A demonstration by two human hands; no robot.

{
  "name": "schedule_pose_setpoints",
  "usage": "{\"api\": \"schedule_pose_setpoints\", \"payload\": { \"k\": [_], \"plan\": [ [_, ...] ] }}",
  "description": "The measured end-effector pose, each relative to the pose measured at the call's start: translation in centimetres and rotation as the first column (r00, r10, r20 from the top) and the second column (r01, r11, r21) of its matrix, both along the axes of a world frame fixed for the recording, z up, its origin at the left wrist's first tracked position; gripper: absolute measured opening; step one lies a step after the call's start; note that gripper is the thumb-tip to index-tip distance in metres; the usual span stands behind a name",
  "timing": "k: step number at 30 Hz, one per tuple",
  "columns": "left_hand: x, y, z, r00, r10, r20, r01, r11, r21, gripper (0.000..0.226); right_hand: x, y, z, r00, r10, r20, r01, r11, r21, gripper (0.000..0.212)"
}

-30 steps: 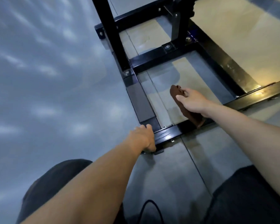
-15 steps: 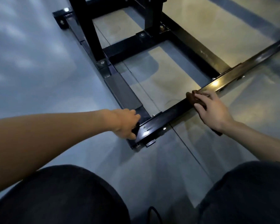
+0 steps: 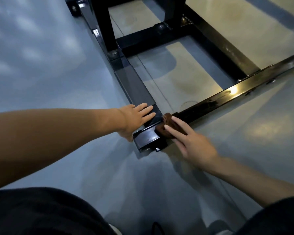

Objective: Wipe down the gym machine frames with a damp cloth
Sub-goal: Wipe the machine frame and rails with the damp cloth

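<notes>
A: Hands first: what differs from half a second back?

B: The left hand point(image 3: 134, 118) no longer curls round the corner; its fingers lie straight and flat on the black steel machine frame point(image 3: 215, 97). The right hand point(image 3: 192, 143), fingers extended, presses the brown crumpled cloth point(image 3: 166, 123) onto the near bar, now slid right up to the corner joint.

A: Around them?

B: Glossy grey floor point(image 3: 49, 78).

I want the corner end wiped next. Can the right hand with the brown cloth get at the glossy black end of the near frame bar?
Probably yes: the right hand presses the brown cloth right beside that glossy black bar end, and the left hand rests flat farther back, clear of it.
</notes>
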State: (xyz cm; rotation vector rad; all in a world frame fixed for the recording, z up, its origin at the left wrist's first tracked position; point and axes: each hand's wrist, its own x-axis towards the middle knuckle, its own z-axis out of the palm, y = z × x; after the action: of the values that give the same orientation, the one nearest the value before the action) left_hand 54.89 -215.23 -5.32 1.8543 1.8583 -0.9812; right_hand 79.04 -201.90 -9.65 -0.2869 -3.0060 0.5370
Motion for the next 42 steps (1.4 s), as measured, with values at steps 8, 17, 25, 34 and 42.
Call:
{"api": "schedule_pose_setpoints", "payload": {
  "k": [8, 17, 25, 34, 42],
  "plan": [
    [-0.1, 0.1, -0.1, 0.999, 0.033, 0.032, -0.032, 0.999, -0.019, 0.136, 0.9, 9.2, 0.6, 0.820, -0.571, -0.043, 0.572, 0.820, -0.001, 0.047],
    [-0.3, 0.5, 0.2, 1.000, -0.006, -0.018, 0.006, 1.000, -0.031, 0.141, -1.6, -6.4, 1.5, 0.991, 0.057, 0.118, -0.052, 0.998, -0.044, 0.056],
    [-0.3, 0.5, 0.0, 1.000, 0.020, -0.006, -0.020, 0.999, -0.030, 0.142, 1.6, 7.1, 0.5, 0.888, -0.454, -0.071, 0.454, 0.891, -0.017, 0.050],
    [-0.2, 0.2, -0.1, 0.998, 0.055, 0.010, -0.054, 0.998, -0.022, 0.142, -2.8, -4.2, 1.8, 0.965, -0.247, 0.084, 0.252, 0.966, -0.055, 0.049],
    [-0.7, 0.0, -0.7, 0.998, 0.042, 0.038, -0.043, 0.999, 0.007, 0.140, -0.8, -0.4, 0.1, 0.994, -0.104, -0.026, 0.104, 0.994, 0.019, 0.054]
  ]
}}
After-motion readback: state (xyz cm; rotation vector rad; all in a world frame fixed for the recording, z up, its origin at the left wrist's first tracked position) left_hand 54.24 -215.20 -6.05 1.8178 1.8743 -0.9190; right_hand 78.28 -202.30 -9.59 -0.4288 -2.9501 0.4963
